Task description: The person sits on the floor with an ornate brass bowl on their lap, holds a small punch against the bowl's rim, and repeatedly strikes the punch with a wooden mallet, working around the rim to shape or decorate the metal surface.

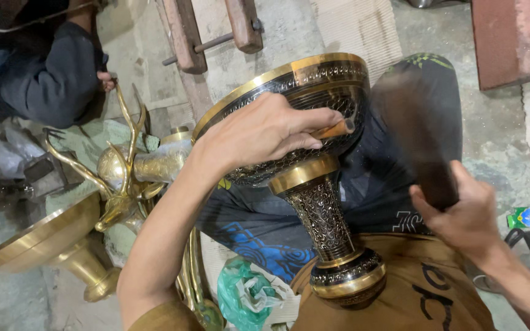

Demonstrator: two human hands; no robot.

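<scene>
Now pressing a chisel [337, 129] against the engraved brass vase [314, 122], left hand [259, 132] grip tight; right hand [461, 208] grip clenched around a blurred mallet [415, 135].

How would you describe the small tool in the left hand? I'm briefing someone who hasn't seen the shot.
Start at the big black-and-gold engraved goblet-shaped vase lying across the person's lap. The left hand rests on its bowl, and from its fingers pokes a short orange-brown chisel, tip against the engraving. It is thin and stubby, unlike the thick, dark, blurred mallet in the right hand.
</scene>
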